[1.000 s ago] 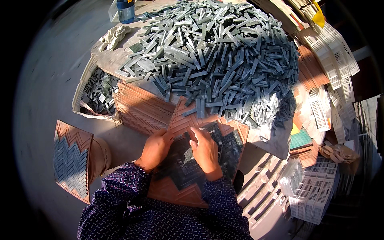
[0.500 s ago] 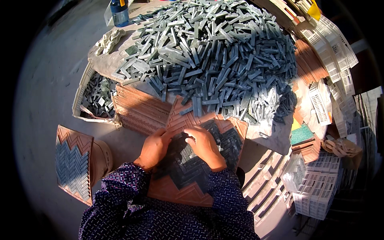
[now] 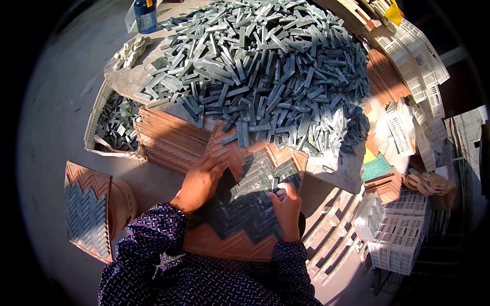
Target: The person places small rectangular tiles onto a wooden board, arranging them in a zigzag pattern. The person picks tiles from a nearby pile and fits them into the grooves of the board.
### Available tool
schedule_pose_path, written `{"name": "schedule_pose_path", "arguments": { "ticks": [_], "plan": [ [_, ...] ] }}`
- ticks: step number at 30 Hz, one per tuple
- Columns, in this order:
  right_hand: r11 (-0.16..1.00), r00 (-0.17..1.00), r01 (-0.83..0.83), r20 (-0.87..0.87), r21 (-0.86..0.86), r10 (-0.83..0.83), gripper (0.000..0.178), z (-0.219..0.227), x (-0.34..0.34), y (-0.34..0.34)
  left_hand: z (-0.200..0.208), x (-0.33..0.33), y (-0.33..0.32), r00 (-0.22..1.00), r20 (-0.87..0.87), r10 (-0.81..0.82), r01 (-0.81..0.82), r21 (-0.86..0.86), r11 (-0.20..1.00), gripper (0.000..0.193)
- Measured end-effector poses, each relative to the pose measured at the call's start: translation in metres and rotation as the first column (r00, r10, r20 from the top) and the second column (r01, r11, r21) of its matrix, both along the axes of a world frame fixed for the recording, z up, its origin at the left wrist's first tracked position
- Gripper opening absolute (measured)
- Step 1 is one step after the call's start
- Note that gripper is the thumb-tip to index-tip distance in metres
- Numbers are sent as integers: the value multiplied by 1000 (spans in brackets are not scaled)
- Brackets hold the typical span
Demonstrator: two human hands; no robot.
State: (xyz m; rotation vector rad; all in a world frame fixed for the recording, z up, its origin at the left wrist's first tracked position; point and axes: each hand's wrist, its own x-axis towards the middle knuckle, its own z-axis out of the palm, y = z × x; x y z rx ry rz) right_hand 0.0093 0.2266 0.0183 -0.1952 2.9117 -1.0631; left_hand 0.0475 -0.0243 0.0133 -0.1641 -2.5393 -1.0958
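Observation:
An orange-brown mould tray with a zigzag pattern of slots lies in front of me. Dark grey-green stone strips fill much of it in a herringbone. Between thumb and fingers of my right hand a short stone strip is pinched, over the tray's right part. My left hand rests at the tray's left side, fingers stretched over its upper left slots and apparently holding nothing. A few loose strips lie across the tray's far corner, by the heap.
A large heap of stone strips covers the table. To its left stand stacked trays, a crate of pieces, gloves and a bottle. A filled tray leans by a drum. White crates stand right.
My right hand has moved right and toward me, from the tray's middle to its right part, and now shows a strip in its pinch. My left hand stays near the left edge.

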Motion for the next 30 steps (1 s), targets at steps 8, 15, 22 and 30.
{"name": "schedule_pose_path", "arguments": {
  "ticks": [8, 15, 22, 30],
  "plan": [
    [858, 932, 90, 346, -506, 107, 25, -3, -3, -3, -19, -30, -4, 979, 86, -186, 189, -33, 981, 12],
    [284, 572, 364, 454, -887, 683, 24, 8, -20, -18, -18, -33, 6, 988, 82, -133, 143, -132, 981, 11],
    [142, 508, 408, 353, -902, 786, 21, 15, -31, -49, -20, -22, -5, 999, 36, -11, 8, 94, 996, 12],
    [839, 866, -358, 189, -410, 462, 18, 6, -51, -83, -11, 19, -40, 976, 166, 143, -190, 316, 930, 6]
  ]
}}
